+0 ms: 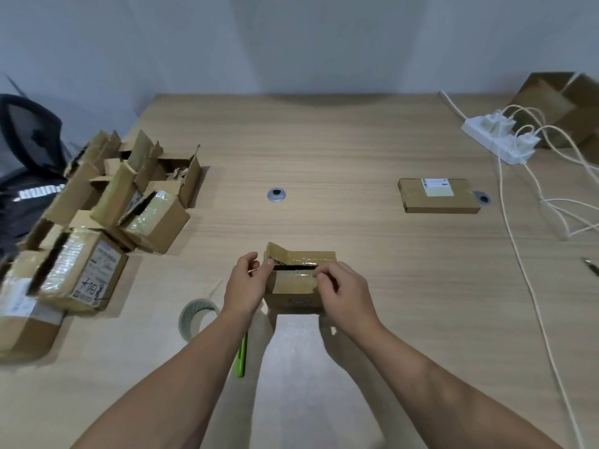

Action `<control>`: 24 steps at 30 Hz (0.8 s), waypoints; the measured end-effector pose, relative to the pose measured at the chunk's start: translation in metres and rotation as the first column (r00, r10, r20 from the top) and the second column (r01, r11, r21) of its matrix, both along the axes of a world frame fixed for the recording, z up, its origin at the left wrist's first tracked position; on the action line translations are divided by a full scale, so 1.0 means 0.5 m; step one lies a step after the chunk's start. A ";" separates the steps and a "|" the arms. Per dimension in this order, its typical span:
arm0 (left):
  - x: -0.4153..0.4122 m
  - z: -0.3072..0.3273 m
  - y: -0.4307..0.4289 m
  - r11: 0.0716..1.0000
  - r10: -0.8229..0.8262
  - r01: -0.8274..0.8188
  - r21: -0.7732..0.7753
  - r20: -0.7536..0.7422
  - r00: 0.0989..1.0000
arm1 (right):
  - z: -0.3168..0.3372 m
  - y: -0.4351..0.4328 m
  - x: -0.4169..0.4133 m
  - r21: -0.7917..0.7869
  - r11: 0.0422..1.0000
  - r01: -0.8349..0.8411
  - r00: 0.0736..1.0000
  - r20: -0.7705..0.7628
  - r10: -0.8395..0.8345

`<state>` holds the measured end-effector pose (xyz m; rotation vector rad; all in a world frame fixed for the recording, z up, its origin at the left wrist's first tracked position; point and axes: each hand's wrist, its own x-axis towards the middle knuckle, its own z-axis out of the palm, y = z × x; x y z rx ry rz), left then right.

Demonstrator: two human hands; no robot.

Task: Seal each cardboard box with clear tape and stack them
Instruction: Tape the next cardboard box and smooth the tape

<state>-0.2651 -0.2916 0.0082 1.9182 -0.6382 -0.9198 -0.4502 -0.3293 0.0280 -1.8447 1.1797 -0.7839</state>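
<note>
The small box (pixel 296 294) sits mid-bench toward the near edge, its flaps gaping, and the left hand (pixel 244 280) and right hand (pixel 343 293) each have fingers pinched on what seems a tape strip (pixel 254 269), best kept taut, centred over the closed gap and pressed flat.

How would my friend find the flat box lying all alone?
Look at the right side of the wooden table, near the white power strip. The flat box lies there by itself. It is shut and has a white label, unlike the open boxes heaped on the left.
</note>
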 end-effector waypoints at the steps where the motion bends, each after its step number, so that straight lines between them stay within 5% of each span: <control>1: -0.001 0.002 0.004 1.000 0.010 -0.010 0.002 -0.004 1.000 | 0.006 0.005 0.005 0.039 0.998 -0.051 0.999 -0.001 0.051; 6: 0.012 -0.007 0.038 0.994 0.108 -0.108 0.015 0.007 0.994 | 0.010 0.040 0.044 0.370 0.885 -0.282 0.949 -0.030 0.315; 13: 0.080 0.014 0.115 0.960 0.279 -0.281 0.013 0.094 0.956 | -0.036 0.078 0.139 0.459 0.821 -0.340 0.886 -0.136 0.443; 18: 0.158 0.011 0.170 0.929 0.347 -0.360 0.084 0.140 0.928 | -0.057 0.088 0.208 0.529 0.783 -0.326 0.877 -0.139 0.459; 24: 0.238 -0.035 0.194 0.912 0.224 -0.261 0.317 0.147 0.963 | -0.086 0.084 0.302 0.659 0.738 -0.142 0.939 -0.146 0.312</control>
